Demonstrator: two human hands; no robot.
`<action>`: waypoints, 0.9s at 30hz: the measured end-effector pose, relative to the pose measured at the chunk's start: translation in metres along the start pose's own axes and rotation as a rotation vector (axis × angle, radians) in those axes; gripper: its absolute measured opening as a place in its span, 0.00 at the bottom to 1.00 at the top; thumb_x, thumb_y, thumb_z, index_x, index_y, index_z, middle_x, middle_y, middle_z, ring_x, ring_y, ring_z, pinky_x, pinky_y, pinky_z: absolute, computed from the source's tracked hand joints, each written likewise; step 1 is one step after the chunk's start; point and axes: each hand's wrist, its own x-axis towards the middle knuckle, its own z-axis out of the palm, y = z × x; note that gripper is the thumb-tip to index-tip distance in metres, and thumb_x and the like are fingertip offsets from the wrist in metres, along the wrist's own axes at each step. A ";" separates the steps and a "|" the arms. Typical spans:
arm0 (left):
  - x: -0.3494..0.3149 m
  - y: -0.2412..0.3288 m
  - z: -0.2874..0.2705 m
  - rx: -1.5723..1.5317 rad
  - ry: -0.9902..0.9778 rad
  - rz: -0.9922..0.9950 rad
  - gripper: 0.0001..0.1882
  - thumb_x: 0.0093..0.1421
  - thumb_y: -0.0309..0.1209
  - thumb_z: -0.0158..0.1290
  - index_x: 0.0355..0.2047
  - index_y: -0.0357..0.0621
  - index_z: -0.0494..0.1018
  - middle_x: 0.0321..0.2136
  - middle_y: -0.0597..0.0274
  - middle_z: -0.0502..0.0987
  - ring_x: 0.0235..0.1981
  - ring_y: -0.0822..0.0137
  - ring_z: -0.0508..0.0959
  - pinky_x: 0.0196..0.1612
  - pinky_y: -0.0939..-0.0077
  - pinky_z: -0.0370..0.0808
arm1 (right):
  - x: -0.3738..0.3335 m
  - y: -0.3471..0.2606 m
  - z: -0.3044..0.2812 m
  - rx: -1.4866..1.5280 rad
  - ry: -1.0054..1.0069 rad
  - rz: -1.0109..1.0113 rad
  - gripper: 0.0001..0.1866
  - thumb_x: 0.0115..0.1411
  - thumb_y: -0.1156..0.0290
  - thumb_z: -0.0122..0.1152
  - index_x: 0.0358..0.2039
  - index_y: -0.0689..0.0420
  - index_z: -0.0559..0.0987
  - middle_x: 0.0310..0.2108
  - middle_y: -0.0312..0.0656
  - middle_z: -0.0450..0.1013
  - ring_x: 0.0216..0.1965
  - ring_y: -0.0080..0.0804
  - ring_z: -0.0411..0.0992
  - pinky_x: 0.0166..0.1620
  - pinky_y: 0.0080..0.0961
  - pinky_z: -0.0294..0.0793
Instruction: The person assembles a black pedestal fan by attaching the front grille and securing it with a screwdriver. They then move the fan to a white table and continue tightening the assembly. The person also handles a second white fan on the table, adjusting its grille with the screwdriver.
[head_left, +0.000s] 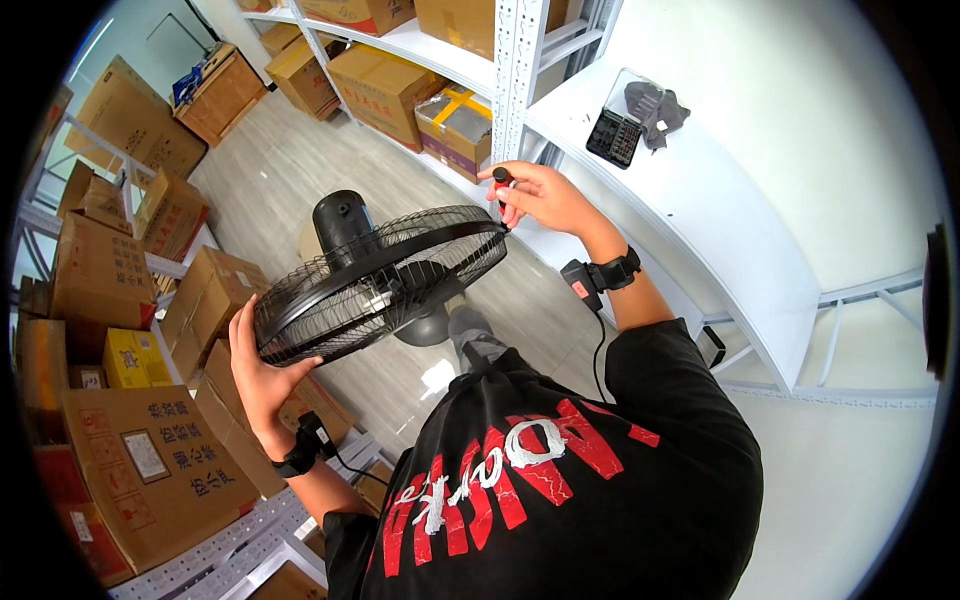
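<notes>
A black electric fan with a round wire cage stands in front of me, its dark motor housing on the far side and its round base on the floor below. My left hand grips the cage's left edge, thumb on the near side and fingers around the rim. At the right end of the rim, my right hand holds a red and black screwdriver upright. Its tip points down at the rim; whether it sits in a screw cannot be made out.
On the right, a white shelf carries an open black bit case and a grey cloth. Racks with cardboard boxes line the left. More boxes fill the shelves ahead. A wooden cabinet stands at the far left.
</notes>
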 end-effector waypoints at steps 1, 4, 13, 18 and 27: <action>0.000 -0.001 0.000 0.006 0.001 0.003 0.56 0.21 0.27 0.72 0.58 0.42 0.64 0.49 0.52 0.69 0.51 0.51 0.72 0.55 0.62 0.70 | 0.001 0.000 -0.001 0.002 -0.001 0.020 0.15 0.61 0.75 0.59 0.49 0.62 0.74 0.31 0.36 0.74 0.25 0.18 0.72 0.28 0.16 0.74; 0.002 0.002 0.000 0.011 -0.005 -0.006 0.56 0.20 0.26 0.72 0.58 0.41 0.64 0.49 0.52 0.69 0.51 0.52 0.72 0.55 0.62 0.69 | 0.002 0.001 -0.001 -0.122 0.079 0.031 0.12 0.60 0.74 0.61 0.43 0.63 0.76 0.27 0.35 0.73 0.24 0.18 0.72 0.27 0.16 0.73; 0.004 0.004 0.001 0.003 -0.008 0.014 0.56 0.20 0.28 0.73 0.58 0.45 0.65 0.51 0.52 0.69 0.50 0.51 0.73 0.53 0.60 0.72 | 0.008 0.013 0.006 -0.516 0.267 -0.176 0.20 0.52 0.67 0.70 0.23 0.58 0.64 0.18 0.31 0.66 0.19 0.15 0.59 0.22 0.19 0.61; 0.001 0.002 0.000 0.008 -0.001 0.001 0.56 0.21 0.28 0.73 0.58 0.44 0.64 0.50 0.52 0.69 0.51 0.50 0.72 0.54 0.60 0.71 | 0.000 0.002 0.009 -0.330 0.159 -0.119 0.12 0.56 0.68 0.67 0.33 0.60 0.74 0.23 0.32 0.67 0.22 0.15 0.65 0.26 0.19 0.66; 0.000 0.000 0.002 0.016 0.001 0.003 0.56 0.21 0.28 0.73 0.59 0.44 0.64 0.50 0.52 0.69 0.51 0.51 0.72 0.54 0.60 0.71 | -0.012 0.004 -0.002 -0.040 -0.093 -0.012 0.11 0.61 0.74 0.59 0.43 0.63 0.77 0.33 0.38 0.73 0.28 0.20 0.72 0.32 0.19 0.74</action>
